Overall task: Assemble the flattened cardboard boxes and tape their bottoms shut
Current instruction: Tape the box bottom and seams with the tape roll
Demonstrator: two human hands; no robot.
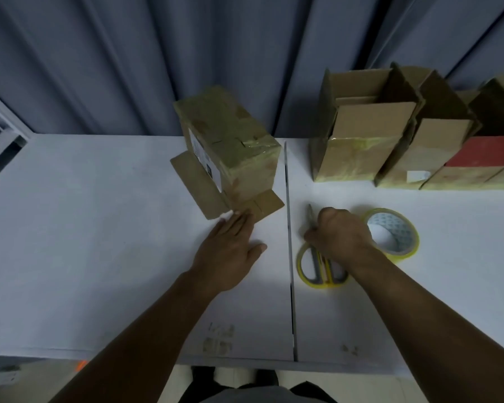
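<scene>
On the white table (99,228), just left of the seam (288,242) that runs from near to far across its top, a cardboard box (233,146) stands upside down with its taped bottom facing up — yellowish tape covers that face and wraps down the sides, and a white label (204,158) shows on its left wall. Its open flaps (195,187) splay flat on the table at the near end. The left hand (230,251) lies palm down with fingers spread, its fingertips touching the near flap, the thumb stretched out to the right. Right of the seam, the right hand (341,234) is curled in a loose fist over a pair of scissors (317,257) with yellow and grey handles; the blades point to the far side and the handle loops lie nearer than the hand. Whether the fingers actually grip the scissors or merely rest on them I cannot tell. Just beside that hand, to the right, a roll of yellowish tape (396,231) lies flat. Along the far right edge stands a row of assembled boxes (390,141) with flaps up — one of them has a red panel (486,149). Grey pleated curtains (128,59) hang behind the table.
</scene>
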